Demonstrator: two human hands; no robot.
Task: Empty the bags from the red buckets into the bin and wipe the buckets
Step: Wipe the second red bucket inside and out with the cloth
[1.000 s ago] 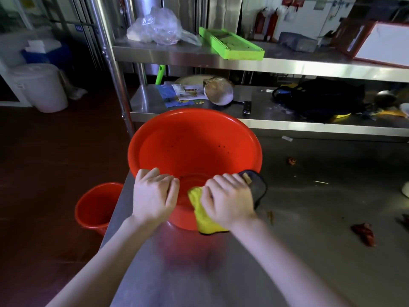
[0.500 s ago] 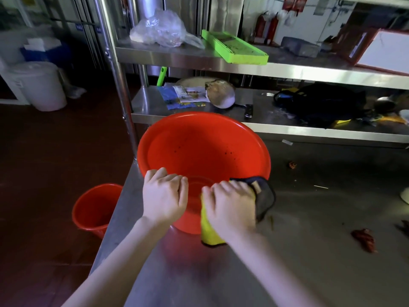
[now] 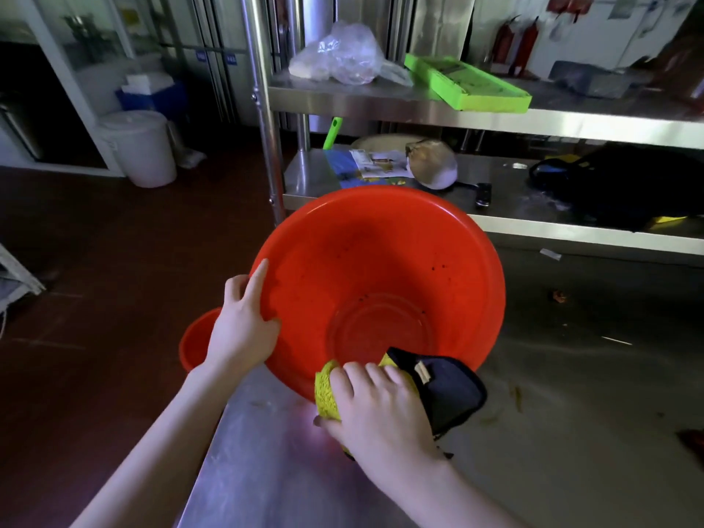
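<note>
**Wipe under way on big bucket, second bucket not confirmed**

Large red bucket [image 3: 381, 268] sat at the near-left corner of the steel table [image 3: 266, 451], tipped so its mouth faced the person. No bag inside it, so I'd call the emptying step done for this one.

Left hand [image 3: 244, 325] gripped the left rim: thumb inside the wall, other fingers over the outside, index finger lying straight along the edge. It looked like the bracing hand.

Right hand [image 3: 381, 405] had its fingers curled over a yellow-and-dark cloth [image 3: 453, 390], thumb tucked under, pressing it onto the near rim. The cloth draped over the rim, part inside and part outside.

Wipe looked partial. Dark specks [image 3: 438, 266] showed on the right inner wall and a few near the base ring. My read: rim in hand, inner wall and floor left to do.

Small red bucket [image 3: 194, 344] stood on the floor just beside the table's left edge, mostly hidden behind the left arm. Couldn't tell whether it held a bag or had been wiped, so count it as open.

White lidded tub [image 3: 139, 146] was well apart at far left. It might be the bin, but that's unconfirmed.

Clear plastic bag [image 3: 339, 55] lay on the top shelf by a green tray [image 3: 464, 83]; whether it belongs to the task I couldn't tell. Scraps [image 3: 559, 297] lay on the table to the right.
</note>
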